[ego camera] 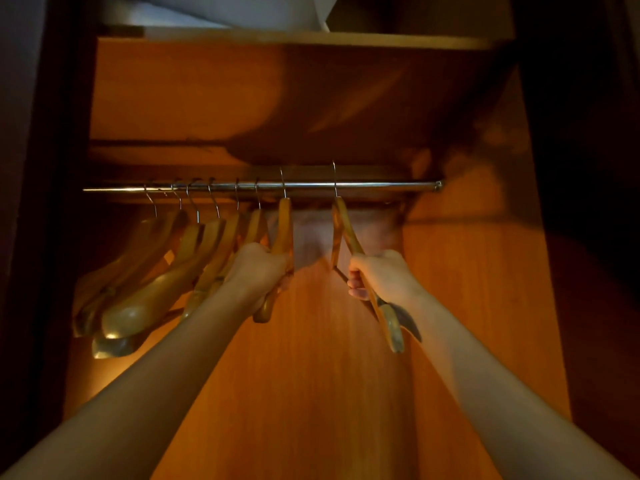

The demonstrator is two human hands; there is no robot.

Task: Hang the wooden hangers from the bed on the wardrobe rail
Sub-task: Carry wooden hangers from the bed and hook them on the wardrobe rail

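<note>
A chrome wardrobe rail (381,185) runs across the open wardrobe. Several wooden hangers (180,268) hang bunched on its left half. My left hand (258,268) grips one wooden hanger (284,226) whose hook is over the rail near the middle. My right hand (382,275) grips another wooden hanger (343,226) further right; its hook rises above the rail, its lower end (394,327) sticking out below my fist. Both hangers hang edge-on to me, about a hand's width apart.
The wardrobe's wooden back panel (311,358) fills the middle. A shelf (311,38) sits above the rail with pale bedding (225,10) on it. Dark side walls (41,202) close in left and right. The rail's right stretch is bare up to its bracket (438,186).
</note>
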